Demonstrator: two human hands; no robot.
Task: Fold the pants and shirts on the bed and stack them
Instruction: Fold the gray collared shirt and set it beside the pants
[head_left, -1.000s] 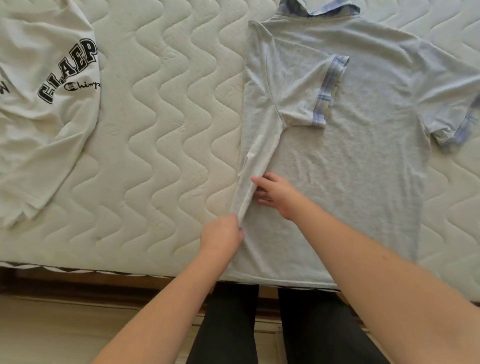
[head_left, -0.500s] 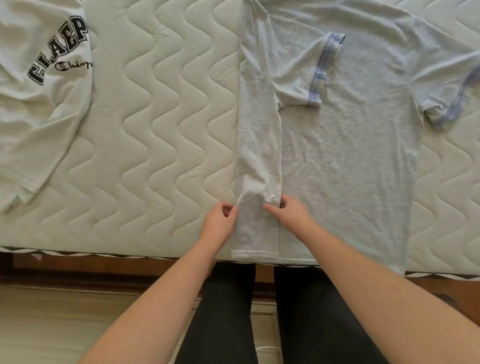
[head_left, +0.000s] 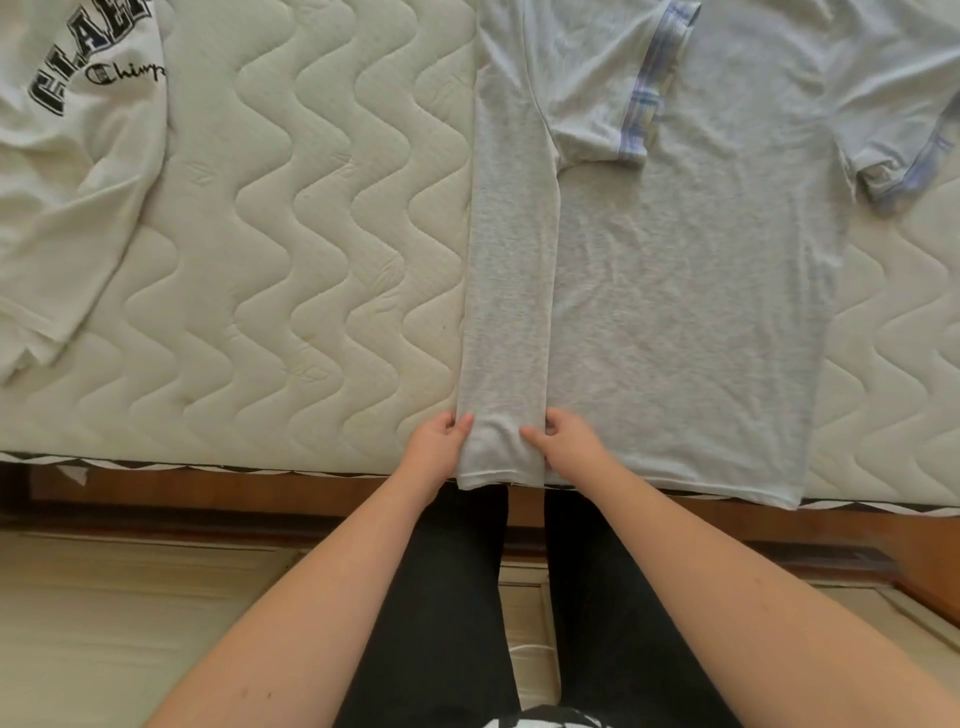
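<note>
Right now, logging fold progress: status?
Both hands, left hand and right hand, pinch folded side panel. Grey T-shirt flat, right sleeve unfolded. Nothing obstructing.

Grey shirt (head_left: 675, 312) collar beyond top edge

You've got one view only: head cam, wide-angle, looking fwd and steeply down from the bed's (head_left: 322, 249) near edge. It sits close above your forearms, w/ mattress filling the top, floor (head_left: 130, 613) and your legs at bottom.

Quilted cream mattress (head_left: 311, 260) (wavy stitching); wooden bed frame (head_left: 208, 499); pale floor (head_left: 130, 623).
</note>
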